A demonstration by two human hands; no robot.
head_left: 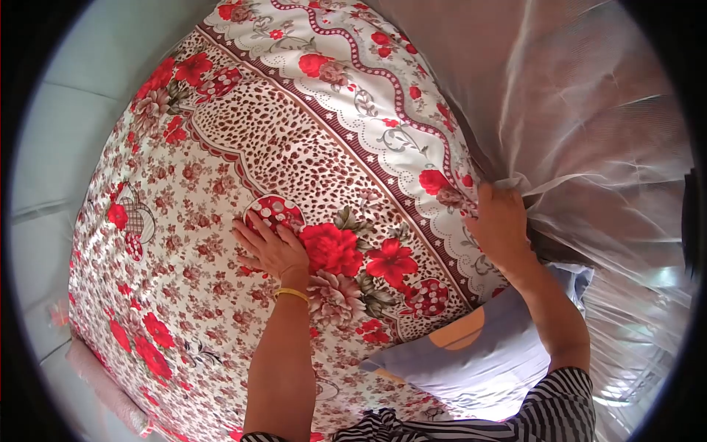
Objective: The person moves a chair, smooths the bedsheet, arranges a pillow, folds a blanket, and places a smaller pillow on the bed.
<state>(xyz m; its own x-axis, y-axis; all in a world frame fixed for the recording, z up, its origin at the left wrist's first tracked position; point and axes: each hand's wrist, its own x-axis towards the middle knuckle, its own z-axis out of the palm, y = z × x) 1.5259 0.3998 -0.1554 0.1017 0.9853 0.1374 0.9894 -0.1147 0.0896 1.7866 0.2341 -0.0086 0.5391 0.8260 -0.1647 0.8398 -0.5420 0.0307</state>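
The left hand [274, 248] lies palm down on the sheet [195, 254], fingers spread, thumb out, a yellow bangle [292, 295] at the wrist. The right hand [502, 221] is at the sheet's far right edge with its fingers curled; whether they pinch the sheet, the net [596, 147] or both, one cannot tell.

The sheet spreads beneath both arms over a broad surface, white with red flowers, small brown sprigs, a spotted band and a scalloped border. It looks mostly smooth around the left hand. A grey-blue cloth [508, 346] with an orange patch lies rumpled on it, under the right forearm. Striped sleeves [556, 405] show at the bottom.

The sheer net hangs in folds along the right side, bunched beside the right hand. Pale floor tiles [59, 147] run along the left, and a pinkish roll [107, 387] lies by the sheet's lower left edge.
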